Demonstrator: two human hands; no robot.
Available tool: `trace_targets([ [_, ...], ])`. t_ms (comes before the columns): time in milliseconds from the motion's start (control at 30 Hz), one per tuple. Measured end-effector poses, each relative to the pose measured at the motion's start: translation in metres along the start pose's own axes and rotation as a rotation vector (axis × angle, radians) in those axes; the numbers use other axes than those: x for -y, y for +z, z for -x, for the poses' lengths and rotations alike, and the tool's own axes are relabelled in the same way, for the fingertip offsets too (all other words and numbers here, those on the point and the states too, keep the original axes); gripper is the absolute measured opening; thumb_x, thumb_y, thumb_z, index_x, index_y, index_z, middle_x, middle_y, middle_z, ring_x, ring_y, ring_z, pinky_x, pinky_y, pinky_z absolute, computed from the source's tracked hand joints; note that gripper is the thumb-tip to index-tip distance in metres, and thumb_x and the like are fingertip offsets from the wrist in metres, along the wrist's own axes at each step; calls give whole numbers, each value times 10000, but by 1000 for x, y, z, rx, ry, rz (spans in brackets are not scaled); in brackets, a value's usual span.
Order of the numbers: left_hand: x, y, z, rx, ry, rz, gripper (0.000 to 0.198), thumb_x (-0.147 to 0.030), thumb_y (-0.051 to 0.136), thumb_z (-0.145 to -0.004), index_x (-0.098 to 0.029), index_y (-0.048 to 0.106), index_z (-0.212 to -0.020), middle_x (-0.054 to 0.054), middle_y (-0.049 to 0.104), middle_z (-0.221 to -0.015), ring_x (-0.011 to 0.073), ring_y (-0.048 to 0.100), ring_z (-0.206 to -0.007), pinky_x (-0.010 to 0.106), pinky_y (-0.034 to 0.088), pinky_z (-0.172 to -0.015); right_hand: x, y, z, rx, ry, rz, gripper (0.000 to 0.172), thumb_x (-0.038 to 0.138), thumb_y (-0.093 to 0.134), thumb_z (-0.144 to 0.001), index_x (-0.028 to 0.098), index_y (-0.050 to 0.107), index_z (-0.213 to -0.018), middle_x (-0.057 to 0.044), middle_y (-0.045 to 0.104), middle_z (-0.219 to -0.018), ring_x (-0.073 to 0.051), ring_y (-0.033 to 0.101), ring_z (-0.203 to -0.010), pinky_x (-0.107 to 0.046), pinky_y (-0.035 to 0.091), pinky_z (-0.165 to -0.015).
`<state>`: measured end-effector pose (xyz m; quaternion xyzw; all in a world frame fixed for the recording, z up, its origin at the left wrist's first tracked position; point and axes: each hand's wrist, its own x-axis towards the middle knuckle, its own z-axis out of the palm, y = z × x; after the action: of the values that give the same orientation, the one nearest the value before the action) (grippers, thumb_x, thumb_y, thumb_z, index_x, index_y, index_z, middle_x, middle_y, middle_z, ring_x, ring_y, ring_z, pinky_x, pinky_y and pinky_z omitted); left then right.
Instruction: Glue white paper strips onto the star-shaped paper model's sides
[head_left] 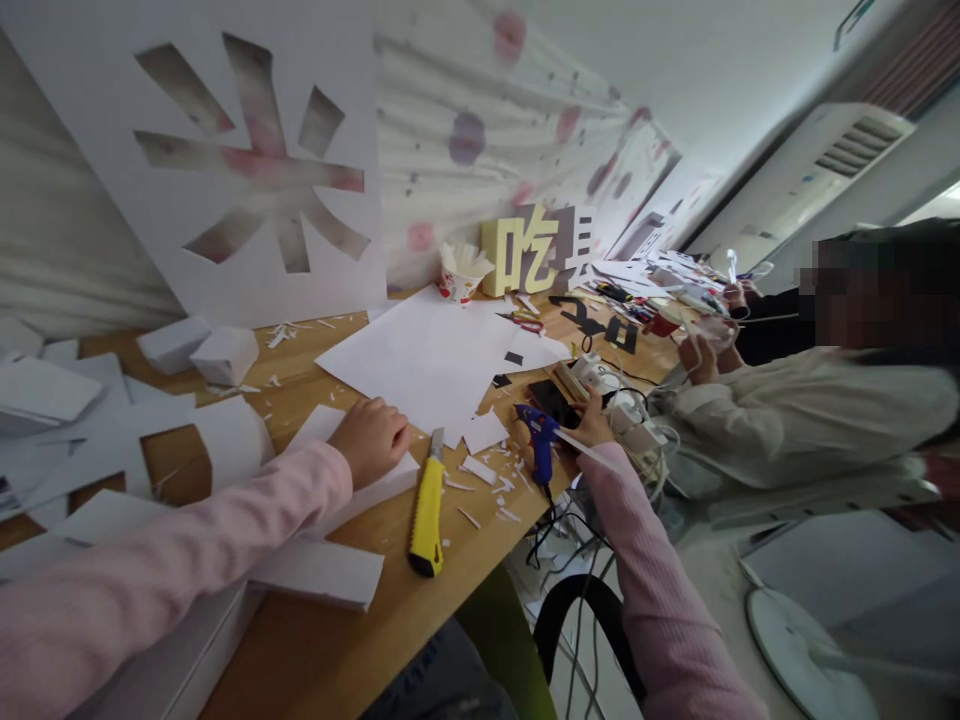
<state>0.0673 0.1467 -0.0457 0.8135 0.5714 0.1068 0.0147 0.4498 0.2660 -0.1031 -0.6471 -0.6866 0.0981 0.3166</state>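
Note:
My left hand (370,441), fingers curled, rests on white cut board pieces at the centre-left of the table; whatever it may hold is hidden. Just right of it lies a yellow utility knife (428,510) with its blade out. My right hand (592,420) reaches to a dark flat object (553,403) by the power strip, and its fingers are partly hidden. Between the knife and my right hand is a blue glue gun (538,445) with a clear glue stick in its back. A large white sheet (420,350) lies beyond my left hand.
White offcuts (67,440) pile up at the left. A paper cup (460,275) and yellow cut-out characters (525,250) stand at the back. Plugs and cables (637,430) crowd the right edge. People sit at the right, one in a light sleeve (787,420).

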Motion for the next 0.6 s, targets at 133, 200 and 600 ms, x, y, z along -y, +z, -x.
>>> trace_targets([
  [133,0,0,0,5,-3,4,286,-205,388,-849,-170,603,-663,94,684,-752,241,576,-783,397,390,-734,4,2,-1,3,16,43,989,451,798,-528,163,354,-1363,-147,649,-1073,-368,581,-1071,-531,414,-916],
  [200,0,0,0,12,-3,0,291,-213,385,-856,-169,604,-670,94,684,-759,242,577,-796,396,392,-744,6,2,-1,7,23,57,979,429,799,-525,169,366,-1362,-145,645,-1100,-378,563,-1097,-549,397,-935],
  [600,-1,-2,0,12,-1,-11,298,-215,374,-862,-174,588,-658,84,676,-732,225,574,-762,375,392,-713,0,-30,49,-58,-26,14,439,421,426,-866,196,534,-1227,-123,705,-1031,-319,638,-1015,-513,471,-894],
])
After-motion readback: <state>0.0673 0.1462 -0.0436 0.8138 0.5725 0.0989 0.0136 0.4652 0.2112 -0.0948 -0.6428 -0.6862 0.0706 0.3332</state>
